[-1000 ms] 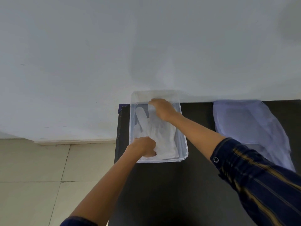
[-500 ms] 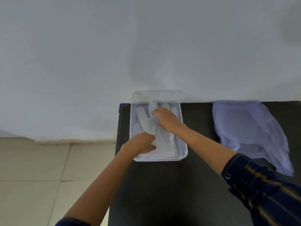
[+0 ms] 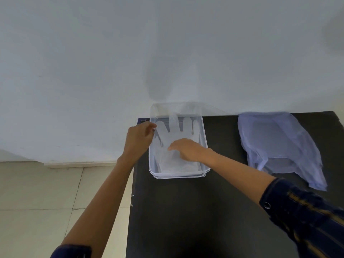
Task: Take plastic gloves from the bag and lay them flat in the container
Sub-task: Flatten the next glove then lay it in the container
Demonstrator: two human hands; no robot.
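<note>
A clear plastic container (image 3: 178,175) stands at the far left of the black table (image 3: 195,211). A translucent white plastic glove (image 3: 173,131) lies spread inside it, fingers pointing toward the wall. My left hand (image 3: 138,140) is at the container's left wall and pinches the glove's thumb edge. My right hand (image 3: 186,148) rests palm down on the glove's middle, fingers apart, pressing it. The pale lilac plastic bag (image 3: 277,142) lies flat on the table to the right, apart from both hands.
The table's left edge runs just beside the container, with a tiled floor (image 3: 37,202) below. A white wall (image 3: 167,53) rises right behind the container and bag. Bare black tabletop lies in front of the container.
My left hand moved from the glove's cuff end up to the container's left wall near the thumb. My right hand slid back from the glove's fingers to its middle.
</note>
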